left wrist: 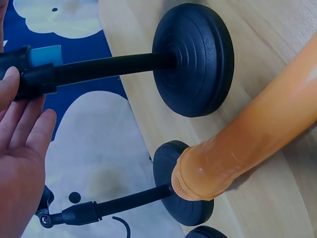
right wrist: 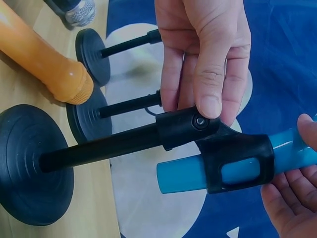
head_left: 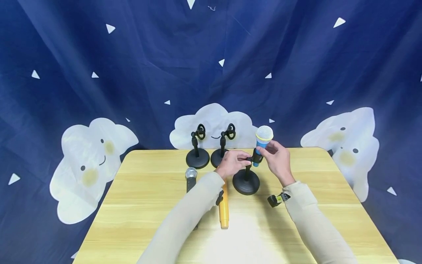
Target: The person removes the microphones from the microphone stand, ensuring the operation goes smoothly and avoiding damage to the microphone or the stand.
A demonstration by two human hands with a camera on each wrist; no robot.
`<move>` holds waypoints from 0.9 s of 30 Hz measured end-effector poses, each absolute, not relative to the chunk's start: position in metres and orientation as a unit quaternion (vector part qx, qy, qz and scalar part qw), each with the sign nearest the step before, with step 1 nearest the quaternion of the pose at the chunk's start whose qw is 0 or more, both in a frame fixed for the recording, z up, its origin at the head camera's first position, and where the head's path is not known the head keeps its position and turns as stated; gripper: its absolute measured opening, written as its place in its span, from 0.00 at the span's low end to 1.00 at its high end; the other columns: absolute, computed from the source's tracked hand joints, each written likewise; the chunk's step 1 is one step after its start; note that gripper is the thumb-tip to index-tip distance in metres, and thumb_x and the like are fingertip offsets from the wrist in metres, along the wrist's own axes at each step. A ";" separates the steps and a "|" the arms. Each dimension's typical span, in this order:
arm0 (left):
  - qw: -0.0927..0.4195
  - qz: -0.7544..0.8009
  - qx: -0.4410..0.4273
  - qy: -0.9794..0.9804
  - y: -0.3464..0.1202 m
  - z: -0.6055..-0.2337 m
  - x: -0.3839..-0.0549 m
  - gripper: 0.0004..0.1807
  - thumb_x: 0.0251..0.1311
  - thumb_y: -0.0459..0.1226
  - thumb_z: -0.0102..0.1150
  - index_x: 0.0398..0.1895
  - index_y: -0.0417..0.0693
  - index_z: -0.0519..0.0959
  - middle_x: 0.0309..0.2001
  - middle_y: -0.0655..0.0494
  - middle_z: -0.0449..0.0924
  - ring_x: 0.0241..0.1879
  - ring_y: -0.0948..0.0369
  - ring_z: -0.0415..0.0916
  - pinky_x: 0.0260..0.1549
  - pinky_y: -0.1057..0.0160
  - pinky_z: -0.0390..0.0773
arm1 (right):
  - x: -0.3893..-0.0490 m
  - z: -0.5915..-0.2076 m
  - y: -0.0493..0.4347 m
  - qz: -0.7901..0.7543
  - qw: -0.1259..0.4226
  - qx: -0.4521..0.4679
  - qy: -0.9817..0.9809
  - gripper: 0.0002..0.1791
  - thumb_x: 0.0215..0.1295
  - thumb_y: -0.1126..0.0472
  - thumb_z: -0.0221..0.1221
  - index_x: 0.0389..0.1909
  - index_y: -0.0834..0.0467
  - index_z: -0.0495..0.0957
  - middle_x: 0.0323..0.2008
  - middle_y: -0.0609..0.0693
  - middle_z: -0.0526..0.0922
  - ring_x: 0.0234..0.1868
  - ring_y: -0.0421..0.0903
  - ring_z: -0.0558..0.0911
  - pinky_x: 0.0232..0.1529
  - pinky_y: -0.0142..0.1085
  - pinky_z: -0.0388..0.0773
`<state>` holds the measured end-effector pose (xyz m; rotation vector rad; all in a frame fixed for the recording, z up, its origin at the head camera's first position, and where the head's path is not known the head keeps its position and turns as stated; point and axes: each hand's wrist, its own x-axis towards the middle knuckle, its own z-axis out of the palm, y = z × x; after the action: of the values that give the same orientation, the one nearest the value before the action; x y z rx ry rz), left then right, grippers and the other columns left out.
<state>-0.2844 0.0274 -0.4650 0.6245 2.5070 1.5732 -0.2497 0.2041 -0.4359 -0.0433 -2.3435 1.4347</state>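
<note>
My left hand (head_left: 232, 163) pinches the joint of a black desktop microphone stand (head_left: 246, 182), thumb on one side and fingers on the other. A blue microphone (head_left: 264, 135) with a pale mesh head and yellow ring points upward in that stand's clip (right wrist: 266, 158). Its blue lower end (right wrist: 179, 176) sticks out past the clip in the right wrist view. Around the microphone's handle, just above the clip, curl the thumb and fingers of my right hand (head_left: 277, 160). The stand's round base is on the wooden table.
Behind my left hand stand two more black microphone stands (head_left: 197, 158) with bare clips. An orange microphone (head_left: 224, 211) lies under my left wrist, and a black microphone (head_left: 191, 182) with a silver head lies left of it, partly covered by my sleeve. A blue curtain (head_left: 211, 73) hangs behind the table.
</note>
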 end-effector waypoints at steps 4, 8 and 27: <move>0.065 0.521 0.217 0.823 0.025 -0.466 -0.287 0.13 0.60 0.32 0.69 0.48 0.41 0.86 0.45 0.51 0.87 0.46 0.62 0.85 0.44 0.72 0.81 | -0.249 -0.437 0.204 0.515 0.195 -0.012 -0.835 0.19 0.61 0.60 0.70 0.47 0.69 0.81 0.44 0.66 0.86 0.48 0.59 0.85 0.51 0.49 0.79; 0.074 0.525 0.220 0.819 0.022 -0.467 -0.289 0.13 0.61 0.32 0.68 0.49 0.41 0.85 0.46 0.51 0.87 0.47 0.61 0.84 0.46 0.71 0.80 | -0.248 -0.438 0.204 0.518 0.189 -0.010 -0.834 0.18 0.61 0.61 0.70 0.47 0.69 0.81 0.44 0.65 0.86 0.48 0.58 0.85 0.51 0.48 0.79; 0.080 0.531 0.217 0.815 0.023 -0.469 -0.291 0.13 0.64 0.29 0.64 0.52 0.37 0.83 0.49 0.49 0.86 0.49 0.61 0.83 0.48 0.70 0.80 | -0.248 -0.435 0.205 0.523 0.190 0.000 -0.831 0.18 0.63 0.61 0.69 0.48 0.69 0.80 0.45 0.65 0.85 0.48 0.58 0.84 0.52 0.50 0.79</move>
<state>-0.2907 0.0229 -0.4690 0.6484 2.4383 1.5896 -0.2478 0.2045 -0.4348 0.0006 -2.3345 1.4692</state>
